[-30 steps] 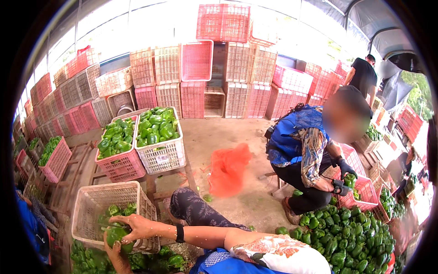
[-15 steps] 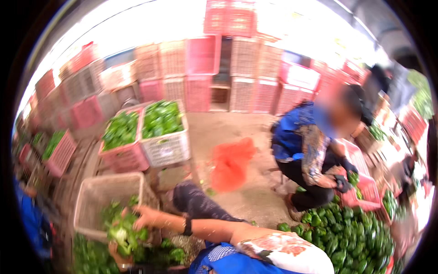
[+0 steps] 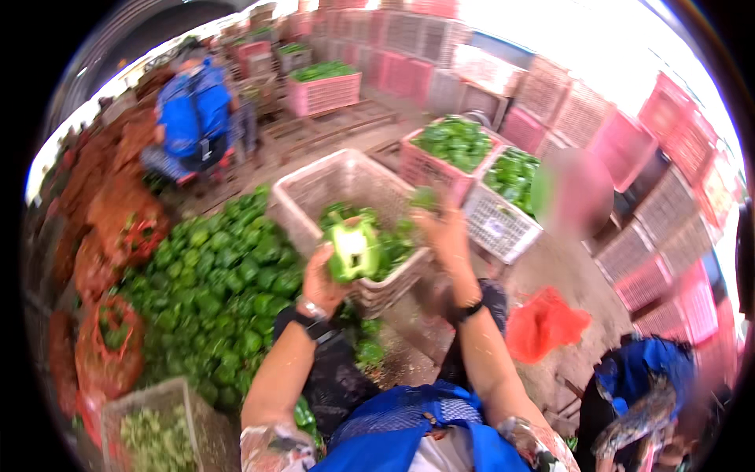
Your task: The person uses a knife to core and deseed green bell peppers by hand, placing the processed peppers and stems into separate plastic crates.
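Observation:
My left hand (image 3: 321, 280) is closed around a pale green bell pepper (image 3: 351, 250) with an opened, hollow side facing up. It holds the pepper above the near left rim of a light plastic crate (image 3: 295, 191). Over the crate's right side is my right hand (image 3: 445, 234), a small, blurred green pepper (image 3: 425, 198) at its fingertips. More green peppers (image 3: 393, 250) lie inside the crate, partly hidden by the held one.
Left of the crate spreads a big heap of green peppers (image 3: 228, 287), with orange mesh sacks (image 3: 110, 358) beyond. Full crates (image 3: 503, 224) stand ahead right. A red mesh bag (image 3: 543, 324) lies on the floor. Co-workers (image 3: 193, 118) sit far left and near right (image 3: 641, 385). A crate of pale scraps (image 3: 189, 409) is lower left.
My view has swung left, bringing the pepper heap and both forearms into sight. My hands, close together at the pepper before, are now apart, the right one raised over the crate's right side.

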Tool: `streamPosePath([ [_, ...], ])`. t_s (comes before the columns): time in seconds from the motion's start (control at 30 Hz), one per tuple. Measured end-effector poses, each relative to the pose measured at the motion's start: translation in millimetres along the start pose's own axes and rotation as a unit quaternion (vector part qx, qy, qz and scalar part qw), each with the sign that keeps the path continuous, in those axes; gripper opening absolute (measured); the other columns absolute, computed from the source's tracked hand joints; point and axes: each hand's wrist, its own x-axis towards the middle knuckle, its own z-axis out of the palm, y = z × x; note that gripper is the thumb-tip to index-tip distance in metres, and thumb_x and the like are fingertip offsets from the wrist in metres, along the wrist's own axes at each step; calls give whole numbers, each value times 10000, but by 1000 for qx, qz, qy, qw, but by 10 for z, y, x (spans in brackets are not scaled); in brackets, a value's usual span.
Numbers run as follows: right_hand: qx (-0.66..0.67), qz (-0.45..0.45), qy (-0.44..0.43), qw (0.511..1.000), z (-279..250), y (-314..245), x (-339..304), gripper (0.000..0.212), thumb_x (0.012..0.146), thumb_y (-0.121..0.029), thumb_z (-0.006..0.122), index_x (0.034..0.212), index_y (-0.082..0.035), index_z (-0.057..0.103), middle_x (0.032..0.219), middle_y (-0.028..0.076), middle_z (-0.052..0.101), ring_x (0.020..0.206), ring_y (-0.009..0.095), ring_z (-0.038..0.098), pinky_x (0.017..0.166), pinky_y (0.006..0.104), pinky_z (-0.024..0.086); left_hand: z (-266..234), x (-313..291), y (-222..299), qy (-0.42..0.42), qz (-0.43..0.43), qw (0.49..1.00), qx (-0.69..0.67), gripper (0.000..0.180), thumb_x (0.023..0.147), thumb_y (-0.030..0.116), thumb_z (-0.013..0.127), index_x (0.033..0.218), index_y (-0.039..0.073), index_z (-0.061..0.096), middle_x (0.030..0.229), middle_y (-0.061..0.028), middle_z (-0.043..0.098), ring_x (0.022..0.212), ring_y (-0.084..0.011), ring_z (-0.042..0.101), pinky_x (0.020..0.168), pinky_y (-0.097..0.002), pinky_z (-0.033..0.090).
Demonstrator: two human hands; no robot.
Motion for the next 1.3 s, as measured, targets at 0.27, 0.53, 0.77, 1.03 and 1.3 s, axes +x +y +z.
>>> streamPosePath([
  [0.27, -26, -126, -186, 974, 681, -30, -312, 599, 616, -82, 669, 1203, -5, 579, 1085, 216, 634, 976, 348, 620, 858, 400, 490, -219, 47, -5, 87, -46, 994, 44, 441, 944, 404, 489, 1239, 77, 513, 1157, -79, 585, 1045, -216, 577, 869, -382, 489],
  [0.53, -171, -120, -95, 973, 472, 205, -537, 649, 484, -96, 698, 1106, 33, 565, 654, 169, 593, 683, 394, 597, 584, 456, 451, -339, 136, -363, 29, -160, 983, 90, 411, 913, 350, 545, 1212, 70, 515, 1148, -69, 583, 1019, -209, 585, 840, -389, 495],
  [0.77, -36, -17, -170, 985, 360, 95, -476, 618, 487, -87, 712, 1068, 37, 542, 770, 213, 598, 689, 321, 597, 589, 395, 450, -473, 138, -325, 64, -164, 979, 103, 419, 855, 295, 588, 1194, 66, 500, 1118, -76, 576, 969, -226, 600, 787, -403, 520],
  [1.03, 370, 230, -153, 887, 186, 522, -523, 722, 649, -53, 707, 1293, 56, 401, 752, 26, 592, 541, 125, 513, 469, 240, 398, -464, 76, -283, -17, -133, 972, 193, 607, 793, 242, 617, 1305, -12, 413, 1119, -149, 555, 928, -264, 629, 770, -394, 580],
  [1.3, 674, 167, 2, 719, 149, 588, -496, 270, 815, -205, 611, 1053, -112, 524, 703, -11, 568, 475, 76, 486, 429, 224, 413, -362, 504, -237, 125, -18, 984, 128, 458, 966, 362, 482, 1273, 23, 475, 1181, -125, 552, 1065, -219, 548, 955, -358, 423],
])
